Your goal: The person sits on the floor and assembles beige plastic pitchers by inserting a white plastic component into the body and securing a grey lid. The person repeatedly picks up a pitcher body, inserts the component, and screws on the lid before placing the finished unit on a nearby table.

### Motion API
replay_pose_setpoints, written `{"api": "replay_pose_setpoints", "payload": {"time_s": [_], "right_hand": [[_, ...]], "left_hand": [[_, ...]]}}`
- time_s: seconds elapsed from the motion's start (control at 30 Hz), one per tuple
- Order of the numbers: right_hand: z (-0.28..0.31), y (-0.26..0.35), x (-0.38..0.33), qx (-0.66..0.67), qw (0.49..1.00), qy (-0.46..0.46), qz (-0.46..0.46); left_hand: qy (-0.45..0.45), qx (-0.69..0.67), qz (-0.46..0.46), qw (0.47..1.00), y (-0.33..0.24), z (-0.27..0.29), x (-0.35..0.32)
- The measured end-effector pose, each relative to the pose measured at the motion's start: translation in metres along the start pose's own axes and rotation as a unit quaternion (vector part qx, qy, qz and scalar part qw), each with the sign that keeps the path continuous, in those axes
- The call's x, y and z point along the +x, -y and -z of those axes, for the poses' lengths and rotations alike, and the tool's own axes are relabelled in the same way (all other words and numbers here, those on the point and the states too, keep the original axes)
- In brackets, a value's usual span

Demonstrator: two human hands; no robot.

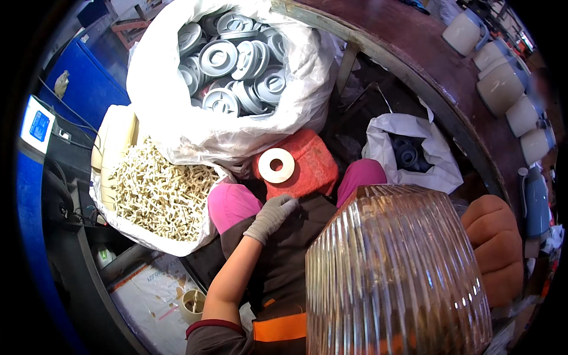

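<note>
Bare fingers (492,236) of the right hand (496,257) are bent around the side of a large ribbed clear cup (399,278), grasping it, at the near right of the red block (313,163); the cup stands very close to the camera. The fingers of the left hand (271,218), in a pale grey glove, are curled at the near edge of the red block; I cannot tell whether they hold anything or just touch it. A flat cream ring (286,171) lies on top of the red block, toward its left side, its round hole showing.

Pink-covered knees (234,207) flank the red block on both sides. Beyond it, to the left, a big white bag (157,106) is filled with grey round lids (236,59). Left of the red block, another bag (160,241) is heaped with small cream pieces (163,192). To its right, a smaller white bag (441,157) has dark parts (405,152) inside. Farther right of the red block, pale jugs (503,86) stand in a row on a dark red table (414,44).
</note>
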State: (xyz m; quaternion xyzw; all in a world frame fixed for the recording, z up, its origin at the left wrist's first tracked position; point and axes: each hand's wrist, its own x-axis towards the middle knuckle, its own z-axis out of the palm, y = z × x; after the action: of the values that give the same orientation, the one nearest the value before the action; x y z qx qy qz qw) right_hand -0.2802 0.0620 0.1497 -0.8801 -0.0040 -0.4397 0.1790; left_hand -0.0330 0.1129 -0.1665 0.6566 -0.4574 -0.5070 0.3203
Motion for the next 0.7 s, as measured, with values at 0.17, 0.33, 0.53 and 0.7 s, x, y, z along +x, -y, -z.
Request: {"api": "replay_pose_setpoints", "payload": {"time_s": [0.17, 0.33, 0.53, 0.7], "right_hand": [[0.005, 0.000, 0.000, -0.013, 1.000, 0.007, 0.009], [0.018, -0.003, 0.010, 0.012, 0.995, 0.087, 0.038], [0.009, -0.001, 0.004, -0.019, 0.999, 0.021, 0.045], [0.005, 0.007, -0.002, -0.078, 0.997, -0.013, 0.001]], "left_hand": [[-0.004, -0.009, 0.010, 1.000, 0.000, -0.002, 0.001], [0.005, 0.005, 0.013, 1.000, -0.005, 0.001, -0.002], [-0.004, -0.037, -0.009, 0.999, 0.002, -0.003, -0.001], [0.009, -0.042, -0.002, 0.999, -0.005, 0.000, -0.003]]}}
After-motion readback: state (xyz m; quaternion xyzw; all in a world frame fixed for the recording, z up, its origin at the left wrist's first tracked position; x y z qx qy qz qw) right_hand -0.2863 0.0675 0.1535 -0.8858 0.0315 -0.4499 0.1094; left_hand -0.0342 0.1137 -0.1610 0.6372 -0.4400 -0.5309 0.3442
